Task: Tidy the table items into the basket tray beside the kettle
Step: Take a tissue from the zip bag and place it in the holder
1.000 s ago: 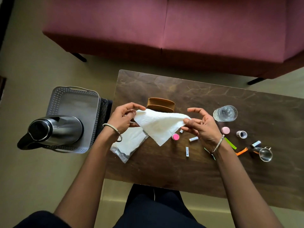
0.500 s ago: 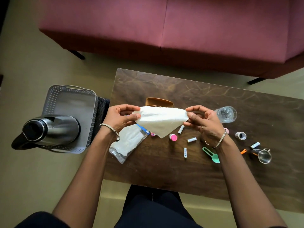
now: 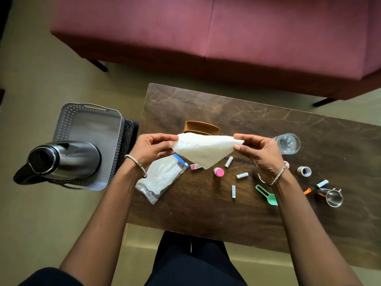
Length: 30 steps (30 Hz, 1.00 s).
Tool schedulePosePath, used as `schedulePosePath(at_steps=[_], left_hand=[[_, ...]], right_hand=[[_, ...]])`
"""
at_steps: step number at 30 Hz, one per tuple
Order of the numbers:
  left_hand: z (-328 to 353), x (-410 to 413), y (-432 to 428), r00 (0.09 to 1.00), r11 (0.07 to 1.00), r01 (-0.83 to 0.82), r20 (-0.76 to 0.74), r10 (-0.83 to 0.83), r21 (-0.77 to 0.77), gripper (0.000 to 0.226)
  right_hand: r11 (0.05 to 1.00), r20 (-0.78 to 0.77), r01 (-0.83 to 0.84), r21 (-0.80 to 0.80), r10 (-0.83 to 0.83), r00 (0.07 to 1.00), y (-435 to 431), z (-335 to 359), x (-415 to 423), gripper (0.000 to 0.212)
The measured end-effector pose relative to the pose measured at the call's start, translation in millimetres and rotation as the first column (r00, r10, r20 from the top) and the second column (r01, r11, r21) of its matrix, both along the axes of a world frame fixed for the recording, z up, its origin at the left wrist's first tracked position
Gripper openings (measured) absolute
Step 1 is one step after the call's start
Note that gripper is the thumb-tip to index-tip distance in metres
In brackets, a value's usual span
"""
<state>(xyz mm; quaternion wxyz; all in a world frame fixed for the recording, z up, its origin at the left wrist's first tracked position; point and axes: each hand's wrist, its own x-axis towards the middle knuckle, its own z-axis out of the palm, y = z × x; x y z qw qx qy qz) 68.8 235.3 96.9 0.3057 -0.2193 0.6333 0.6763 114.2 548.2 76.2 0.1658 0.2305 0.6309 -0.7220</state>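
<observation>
A white paper napkin (image 3: 203, 150) hangs folded into a triangle above the dark wooden table (image 3: 257, 120). My left hand (image 3: 151, 149) pinches its left corner and my right hand (image 3: 260, 150) pinches its right corner. Under it lie a clear bag of napkins (image 3: 161, 179), a small pink packet (image 3: 195, 167), a pink cap (image 3: 219, 172), several small batteries (image 3: 242, 175) and a green scoop (image 3: 267, 195). The grey basket tray (image 3: 68, 118) sits left of the table, with the steel kettle (image 3: 61, 159) in front of it.
A brown holder (image 3: 201, 126) stands behind the napkin. A glass (image 3: 287, 143), a white roll (image 3: 304, 171), an orange item (image 3: 307, 190) and a metal cup (image 3: 334, 198) lie at the right. A red sofa (image 3: 226, 34) runs along the far side.
Both hands have lifted the napkin higher and drawn its corners apart, so the fold is now stretched flat between them. The green scoop has come into view beside my right wrist.
</observation>
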Motion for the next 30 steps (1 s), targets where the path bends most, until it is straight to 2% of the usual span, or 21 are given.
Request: schedulePosePath(at_steps=[2,6,10,16,19,21,24,27,30], left_hand=[[-5,0,-1,0.999,1.0,0.006,-0.035,-0.006,0.002,0.021],[-18,0,0,0.98,0.991,0.058,-0.181,-0.079,-0.119,0.028],[-37,-8,2,0.968,0.97,0.091,-0.207,-0.139,-0.224,0.025],[-71,-29,5,0.951,0.942,0.171,-0.201,-0.235,-0.289,0.013],[-91,-44,4,0.945,0.942,0.229,-0.177,-0.276,-0.246,0.01],[-104,-53,6,0.963,0.964,0.216,-0.126,-0.236,-0.159,0.005],[-129,-64,17,0.992,0.991,0.119,0.056,-0.115,-0.06,0.016],[-147,-73,32,0.966,0.995,-0.024,0.252,0.048,-0.095,0.02],[-161,-81,43,0.919,0.984,-0.155,0.353,0.177,-0.088,0.019]], right_hand=[[1.0,-0.012,0.002,0.028,-0.001,1.0,-1,-3,-1,0.042],[0.997,0.0,-0.004,0.072,0.004,1.0,0,-8,-3,0.042],[0.997,0.076,-0.011,0.071,0.005,0.997,4,-20,-5,0.035],[0.994,0.232,0.062,-0.093,-0.039,0.972,9,-46,-14,0.025],[0.975,0.312,0.143,-0.172,-0.084,0.946,4,-64,-25,0.02],[0.963,0.362,0.196,-0.186,-0.118,0.925,-1,-77,-32,0.018],[0.923,0.442,0.334,-0.191,-0.223,0.869,-10,-99,-43,0.012],[0.879,0.502,0.457,-0.139,-0.335,0.797,-18,-116,-52,0.006],[0.829,0.533,0.545,-0.129,-0.405,0.742,-23,-134,-58,0.006]])
